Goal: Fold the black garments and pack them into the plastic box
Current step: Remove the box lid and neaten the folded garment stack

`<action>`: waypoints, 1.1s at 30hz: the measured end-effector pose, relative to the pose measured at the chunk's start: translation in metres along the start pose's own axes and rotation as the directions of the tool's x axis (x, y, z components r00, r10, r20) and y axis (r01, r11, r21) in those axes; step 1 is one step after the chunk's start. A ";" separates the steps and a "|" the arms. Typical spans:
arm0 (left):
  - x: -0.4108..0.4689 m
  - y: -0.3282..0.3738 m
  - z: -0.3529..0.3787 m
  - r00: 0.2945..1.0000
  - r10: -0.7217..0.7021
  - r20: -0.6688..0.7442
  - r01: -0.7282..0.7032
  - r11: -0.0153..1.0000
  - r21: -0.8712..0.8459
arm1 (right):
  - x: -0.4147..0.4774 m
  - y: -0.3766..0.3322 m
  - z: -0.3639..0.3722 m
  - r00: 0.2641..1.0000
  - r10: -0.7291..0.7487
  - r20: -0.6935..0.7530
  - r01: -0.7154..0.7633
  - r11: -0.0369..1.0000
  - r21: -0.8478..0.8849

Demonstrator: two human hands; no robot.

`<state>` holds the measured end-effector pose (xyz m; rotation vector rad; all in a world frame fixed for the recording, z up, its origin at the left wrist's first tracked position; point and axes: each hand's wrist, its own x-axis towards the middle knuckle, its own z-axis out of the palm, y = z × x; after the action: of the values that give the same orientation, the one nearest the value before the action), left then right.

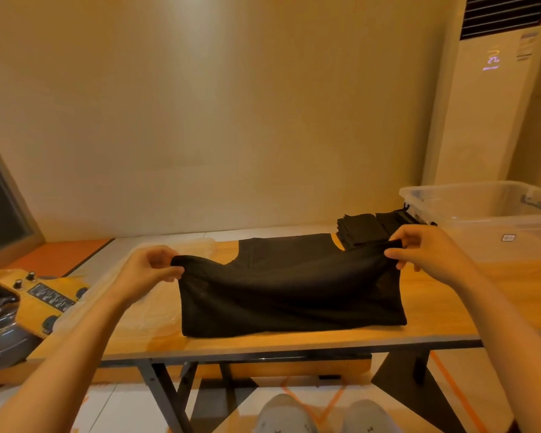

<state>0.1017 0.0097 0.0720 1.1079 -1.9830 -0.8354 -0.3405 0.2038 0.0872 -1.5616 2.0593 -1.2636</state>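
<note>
Black knit garment (291,295) lifted at both upper corners over wooden table (434,314): left hand (152,270) and right hand (425,248) each pinch fabric edge, lower part resting on tabletop; folded black stack (361,229) behind, clear plastic box (487,214) far right, white air conditioner (487,98) against wall

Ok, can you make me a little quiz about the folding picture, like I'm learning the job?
1. True or false: the left hand and the right hand each pinch the black mesh garment.
2. The pile of folded black garments lies: A on the floor; B on the wooden table beside the clear plastic box; C on a chair.
3. Fill in: the box stands on the person's ___ side.
Key: 1 true; 2 B; 3 right.
</note>
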 end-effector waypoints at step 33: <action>0.029 -0.010 0.013 0.964 0.259 0.049 -0.241 0.787 0.567 | 0.035 0.023 0.031 0.979 -0.202 -0.002 0.160 0.783 -0.601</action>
<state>0.0842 -0.0174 0.0642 1.1199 -2.3614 -0.0635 -0.3484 0.1592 0.0617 -2.0397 2.5701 -0.7359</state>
